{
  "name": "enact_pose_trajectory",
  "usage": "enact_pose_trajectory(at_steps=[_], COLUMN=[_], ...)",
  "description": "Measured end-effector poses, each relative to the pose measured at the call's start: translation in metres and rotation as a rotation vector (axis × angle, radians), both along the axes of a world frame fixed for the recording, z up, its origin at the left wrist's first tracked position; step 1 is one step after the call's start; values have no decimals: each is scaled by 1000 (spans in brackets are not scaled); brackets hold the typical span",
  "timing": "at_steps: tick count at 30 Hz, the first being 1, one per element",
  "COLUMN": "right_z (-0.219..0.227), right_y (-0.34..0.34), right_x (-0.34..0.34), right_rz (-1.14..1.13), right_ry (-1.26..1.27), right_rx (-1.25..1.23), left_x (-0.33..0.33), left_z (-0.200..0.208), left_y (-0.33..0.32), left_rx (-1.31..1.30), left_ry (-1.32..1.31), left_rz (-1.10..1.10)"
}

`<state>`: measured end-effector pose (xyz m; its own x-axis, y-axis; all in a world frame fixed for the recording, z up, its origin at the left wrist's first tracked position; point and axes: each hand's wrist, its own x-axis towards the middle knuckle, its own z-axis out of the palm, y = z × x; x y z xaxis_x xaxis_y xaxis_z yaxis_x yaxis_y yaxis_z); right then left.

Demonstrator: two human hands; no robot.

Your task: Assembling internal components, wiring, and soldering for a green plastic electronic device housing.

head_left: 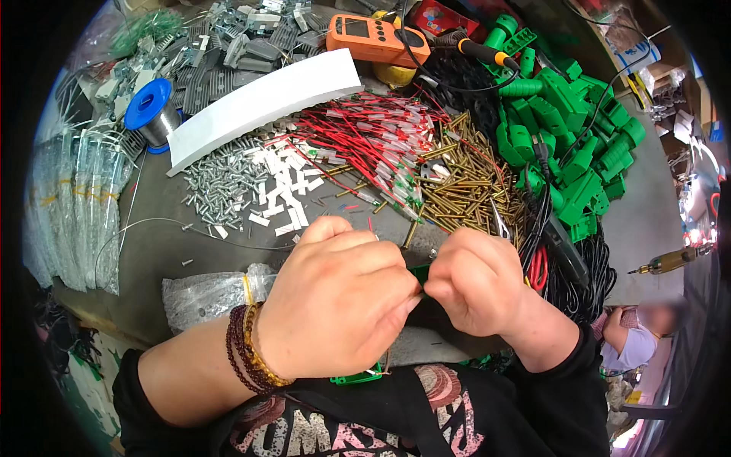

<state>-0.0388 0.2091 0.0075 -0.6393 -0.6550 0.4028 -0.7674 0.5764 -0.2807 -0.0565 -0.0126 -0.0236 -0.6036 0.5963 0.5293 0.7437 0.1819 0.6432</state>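
My left hand [339,293], with beaded bracelets at its wrist, is closed, fingers curled under and its back turned up. Close beside it my right hand [476,286] is closed too, thumb and fingertips pressed together. The fingertips of both meet, or nearly so, over the near part of the table, and what they pinch is hidden. A sliver of something dark green [419,271] shows between the hands. Below my left hand, against my shirt, is part of a green plastic piece [358,377]. A clear plastic bag bundle [209,297] lies by my left wrist.
Beyond my hands lie silver screws [221,179], white pieces [283,190], red wired parts [373,133] and brass pins [468,179]. Green plastic housings [563,122] heap at right, near black cables [590,266]. An orange meter [377,39] and blue solder spool [152,107] stand farther back.
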Motion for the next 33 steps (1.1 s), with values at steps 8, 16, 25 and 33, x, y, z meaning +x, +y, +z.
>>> enact_pose_trajectory(at_steps=[8, 16, 25, 33], right_z=[3, -3, -6, 0], right_y=[0, 4, 4, -1], right_x=[-6, -1, -2, 5], right_rz=[-5, 0, 59, -60], right_ry=[-235, -225, -30, -365], right_rx=[-251, -142, -126, -220], left_x=[-1, -2, -2, 0], left_z=[-5, -3, -2, -1], left_y=[1, 1, 1, 2], left_rx=[77, 37, 65, 56], left_ry=[-60, -26, -97, -28], left_rz=[-9, 0, -46, -14])
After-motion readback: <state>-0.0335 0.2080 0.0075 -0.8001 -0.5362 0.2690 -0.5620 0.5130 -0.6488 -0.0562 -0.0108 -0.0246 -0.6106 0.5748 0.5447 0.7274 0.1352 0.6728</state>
